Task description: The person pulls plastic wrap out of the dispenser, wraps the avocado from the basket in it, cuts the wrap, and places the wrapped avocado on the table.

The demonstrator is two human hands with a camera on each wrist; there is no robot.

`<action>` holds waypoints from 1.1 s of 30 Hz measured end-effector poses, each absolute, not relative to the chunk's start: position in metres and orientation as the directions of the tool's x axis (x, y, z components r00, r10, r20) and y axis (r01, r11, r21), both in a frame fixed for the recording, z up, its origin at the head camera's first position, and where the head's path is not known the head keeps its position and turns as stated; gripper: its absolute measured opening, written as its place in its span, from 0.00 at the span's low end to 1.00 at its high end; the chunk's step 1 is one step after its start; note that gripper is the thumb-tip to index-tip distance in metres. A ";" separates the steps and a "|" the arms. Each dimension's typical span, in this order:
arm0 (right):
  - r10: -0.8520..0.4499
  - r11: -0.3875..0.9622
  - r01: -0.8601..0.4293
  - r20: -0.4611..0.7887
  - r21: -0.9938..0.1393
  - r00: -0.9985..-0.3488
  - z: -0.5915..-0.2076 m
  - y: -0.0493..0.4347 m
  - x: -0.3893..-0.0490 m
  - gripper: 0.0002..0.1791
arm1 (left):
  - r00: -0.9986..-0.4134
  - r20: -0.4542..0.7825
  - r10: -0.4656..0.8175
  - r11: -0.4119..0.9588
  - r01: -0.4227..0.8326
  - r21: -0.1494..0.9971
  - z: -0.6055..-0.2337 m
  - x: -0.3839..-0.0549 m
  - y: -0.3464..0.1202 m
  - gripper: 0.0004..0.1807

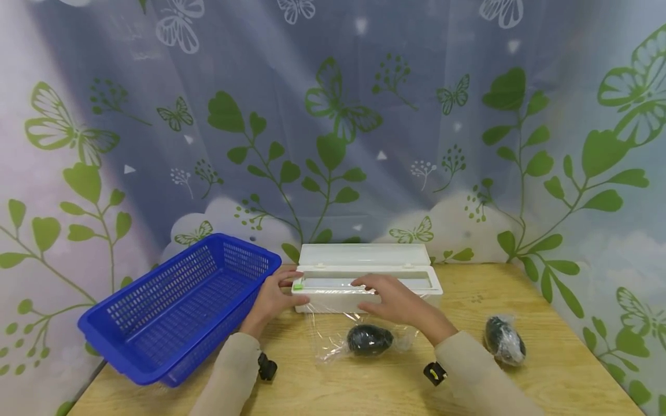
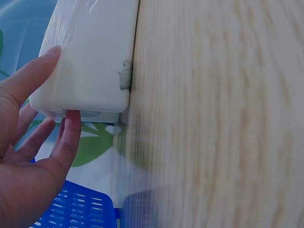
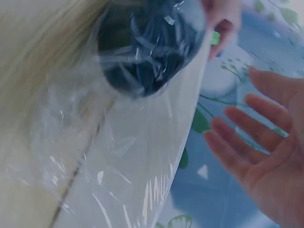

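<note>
A white cling film dispenser (image 1: 333, 301) stands with its hinged lid raised, and a green slider sits at its left end. My left hand (image 1: 270, 300) grips that end, thumb on the front face and fingers at the end and top edge. Clear film (image 1: 324, 338) hangs over the front onto the table. On the film lies a dark, glossy, avocado-shaped fruit (image 1: 366, 340). Above the dispenser's front edge, my right hand (image 1: 390, 300) hovers with relaxed fingers; in the right wrist view its spread fingers hold nothing.
To the left, a blue perforated basket (image 1: 106, 351) stands at an angle on the wooden table (image 1: 468, 289). A second dark fruit (image 1: 504, 341), wrapped in film, lies at the right. Behind the table hangs a printed curtain (image 1: 270, 69).
</note>
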State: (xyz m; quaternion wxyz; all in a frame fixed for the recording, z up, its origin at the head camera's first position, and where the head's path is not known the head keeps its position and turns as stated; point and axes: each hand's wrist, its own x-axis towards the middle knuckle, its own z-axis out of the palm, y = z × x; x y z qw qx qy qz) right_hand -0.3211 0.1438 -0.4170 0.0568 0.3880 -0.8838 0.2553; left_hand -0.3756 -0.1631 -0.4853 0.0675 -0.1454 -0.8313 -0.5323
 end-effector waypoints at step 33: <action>-0.931 0.350 -0.834 0.064 0.426 -0.358 -0.440 0.067 -0.395 0.32 | -0.946 0.227 0.231 0.375 0.302 0.876 -0.456 -0.352 -0.161 0.37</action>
